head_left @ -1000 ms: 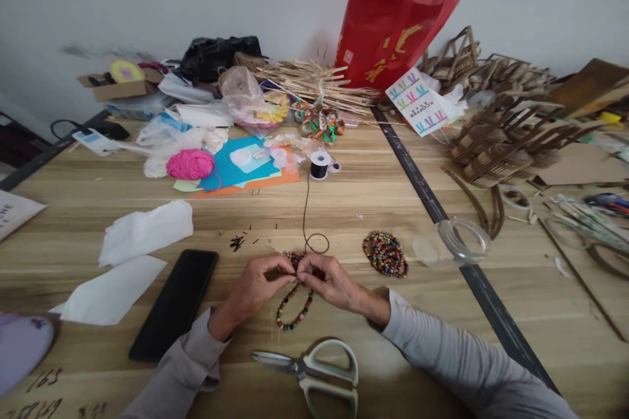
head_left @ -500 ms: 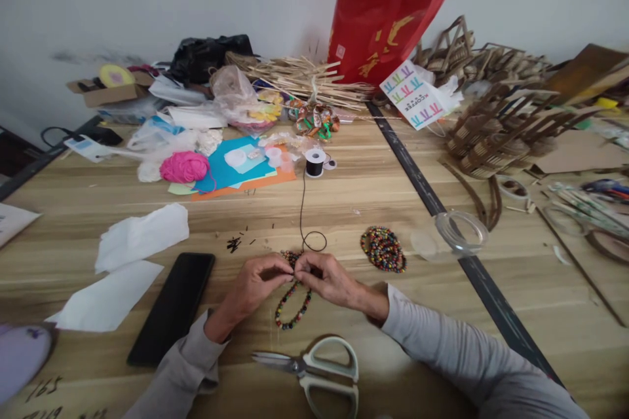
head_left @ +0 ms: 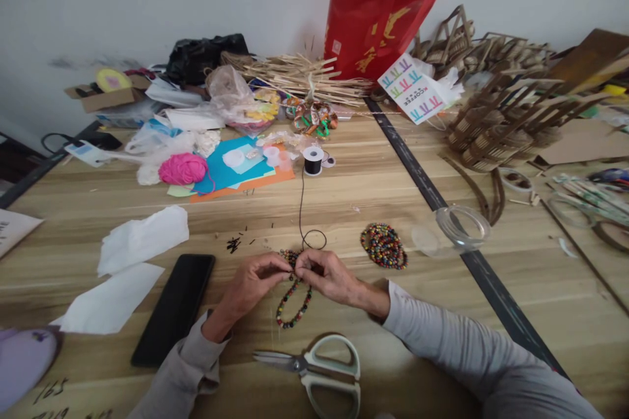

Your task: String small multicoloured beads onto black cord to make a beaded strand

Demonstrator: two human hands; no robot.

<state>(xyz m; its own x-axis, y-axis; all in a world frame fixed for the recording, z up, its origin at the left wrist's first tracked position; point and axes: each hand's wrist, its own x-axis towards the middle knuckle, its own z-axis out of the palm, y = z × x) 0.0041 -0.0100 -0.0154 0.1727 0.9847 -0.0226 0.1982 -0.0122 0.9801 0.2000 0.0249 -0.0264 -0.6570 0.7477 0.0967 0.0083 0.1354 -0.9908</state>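
My left hand (head_left: 255,283) and my right hand (head_left: 331,280) face each other at the middle front, thumb and forefinger of each pinched on the thin cord of a bead string (head_left: 280,315). Its multicoloured beads hang in a loop below my fingers onto the table; more beads show behind the fingertips. The exact spot of each pinch is too small to make out. A black cord (head_left: 301,209) runs from a white spool (head_left: 313,161) down to a curl just beyond my hands. Scissors with pale handles (head_left: 333,376) lie partly open in front of me.
A coiled heap of beads (head_left: 383,246) lies right of my hands, beside a clear tape roll (head_left: 462,229). Short black cord scraps (head_left: 234,245), a black phone (head_left: 173,311) and white paper (head_left: 143,240) are leftward. Pink yarn (head_left: 183,169) and a red bag (head_left: 383,19) stand farther back.
My fingertips have drawn slightly apart, with the bead loop still hanging below them. The whole view has shifted a little; nothing else on the table has moved.
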